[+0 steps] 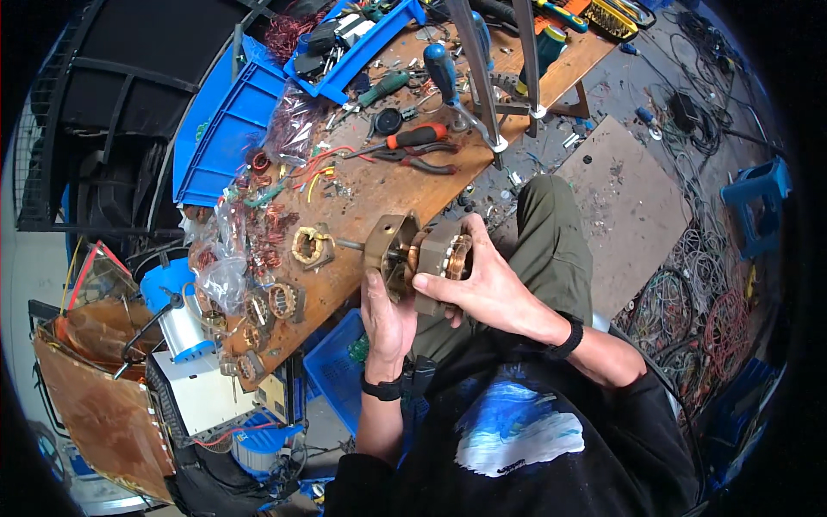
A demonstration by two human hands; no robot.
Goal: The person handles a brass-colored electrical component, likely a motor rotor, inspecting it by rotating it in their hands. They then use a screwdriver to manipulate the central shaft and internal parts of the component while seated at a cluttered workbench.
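In front of me, over the table's near edge, I hold a small electric motor in two parts. My left hand (387, 320) is closed on the brass-coloured end bracket (385, 241), from which a shaft (349, 245) sticks out to the left. Wrapped around the stator (438, 250) is my right hand (484, 289), its thumb across the copper winding. A gap shows between bracket and stator at the top; whether they touch lower down is hidden. Just left of the shaft, a loose stator (311, 247) with pale-edged windings lies on the wooden table.
Several stators (284, 301) sit at the table's left end. Pliers (419, 158), a red-handled screwdriver (417, 135) and loose wires lie farther back. A blue crate (231, 129) stands at the far left, a blue basket (338, 366) below the table edge, and cable heaps (680, 302) on the right-hand floor.
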